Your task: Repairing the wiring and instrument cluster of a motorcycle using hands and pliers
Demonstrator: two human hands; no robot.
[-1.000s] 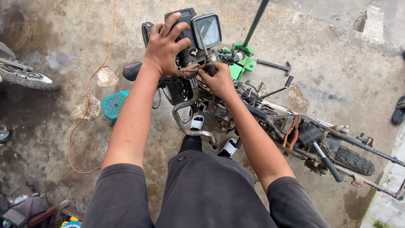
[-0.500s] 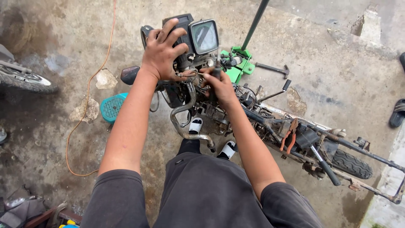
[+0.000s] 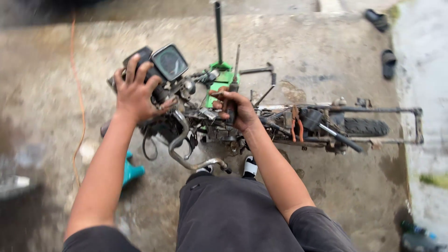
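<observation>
A stripped motorcycle frame (image 3: 298,122) lies across the concrete floor below me. My left hand (image 3: 136,92) grips the black instrument cluster (image 3: 163,65) at the front of the bike, fingers spread over its top. My right hand (image 3: 237,108) is closed around the dark handle of a screwdriver (image 3: 234,79) whose shaft points up and away from the frame. A bent chrome handlebar tube (image 3: 186,149) curves down just in front of my knees. The rear wheel (image 3: 366,127) sits at the right end of the frame.
A green stand with a black pole (image 3: 218,46) is behind the bike. An orange cord (image 3: 78,102) runs down the left floor, a teal object (image 3: 131,170) lies by my left arm. Two dark sandals (image 3: 387,63) rest at the far right near a raised concrete edge.
The view has swung so the bike sits more centred. My right hand has lifted off the frame and now holds the screwdriver upright. My left hand stays on the instrument cluster.
</observation>
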